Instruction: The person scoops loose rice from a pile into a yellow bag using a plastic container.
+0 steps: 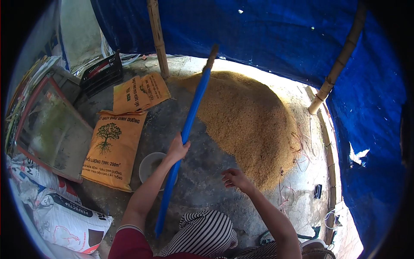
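My left hand is wrapped round a long blue pole. The pole slants from low in front of me up toward the blue tarp, and a short brownish end sticks out at its top. Empty, with fingers loosely bent and apart, my right hand hovers near the edge of a large heap of golden-brown, husk-like material. Partly hidden behind my left forearm and the pole is a pale round bucket on the floor.
Orange printed sacks lie to the left, beside a framed pane and a black crate. White bags are stacked at lower left. Bamboo posts stand by the blue tarp. Thin strings trail right of the heap.
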### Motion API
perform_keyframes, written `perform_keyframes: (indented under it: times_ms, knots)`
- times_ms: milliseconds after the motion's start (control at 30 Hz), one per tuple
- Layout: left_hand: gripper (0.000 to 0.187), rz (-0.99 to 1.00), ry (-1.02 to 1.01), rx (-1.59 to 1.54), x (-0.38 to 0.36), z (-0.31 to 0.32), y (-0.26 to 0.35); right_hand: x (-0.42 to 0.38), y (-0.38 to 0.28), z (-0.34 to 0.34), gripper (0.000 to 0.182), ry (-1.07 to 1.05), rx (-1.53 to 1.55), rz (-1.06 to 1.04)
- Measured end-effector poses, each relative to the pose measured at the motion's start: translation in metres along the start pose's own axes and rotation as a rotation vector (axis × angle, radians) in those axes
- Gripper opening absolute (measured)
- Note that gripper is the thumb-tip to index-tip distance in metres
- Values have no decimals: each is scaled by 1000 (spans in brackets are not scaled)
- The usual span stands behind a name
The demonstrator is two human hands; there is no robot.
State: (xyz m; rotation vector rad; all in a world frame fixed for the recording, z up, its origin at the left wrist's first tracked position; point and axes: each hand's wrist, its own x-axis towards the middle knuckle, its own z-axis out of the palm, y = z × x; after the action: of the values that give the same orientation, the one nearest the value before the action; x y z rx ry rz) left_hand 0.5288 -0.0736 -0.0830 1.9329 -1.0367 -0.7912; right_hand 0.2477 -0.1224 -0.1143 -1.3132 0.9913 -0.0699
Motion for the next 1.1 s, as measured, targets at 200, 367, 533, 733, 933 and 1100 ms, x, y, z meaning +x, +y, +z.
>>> perform_keyframes:
  times_ms: [200, 367, 533, 733, 933, 1100]
  knots:
    - [36, 60, 244, 91, 104, -20, -1, -3, -1, -3, 32, 19, 23, -2]
    - [32, -156, 280, 39, 167, -25, -29, -7, 4, -5, 31, 34, 33, 18]
    - [27, -315, 173, -13, 173, 0, -66, -13, 11, -11, 31, 27, 88, 56]
    - [34, -82, 15, -56, 110, -35, -47, -8, 29, -14, 32, 21, 119, 61]
    - [38, -2, 120, -140, 109, -74, -45, 3, 31, -4, 32, -19, 152, 129]
    - [34, -78, 167, -76, 183, -45, -58, 8, 13, 11, 32, -33, 171, 93]
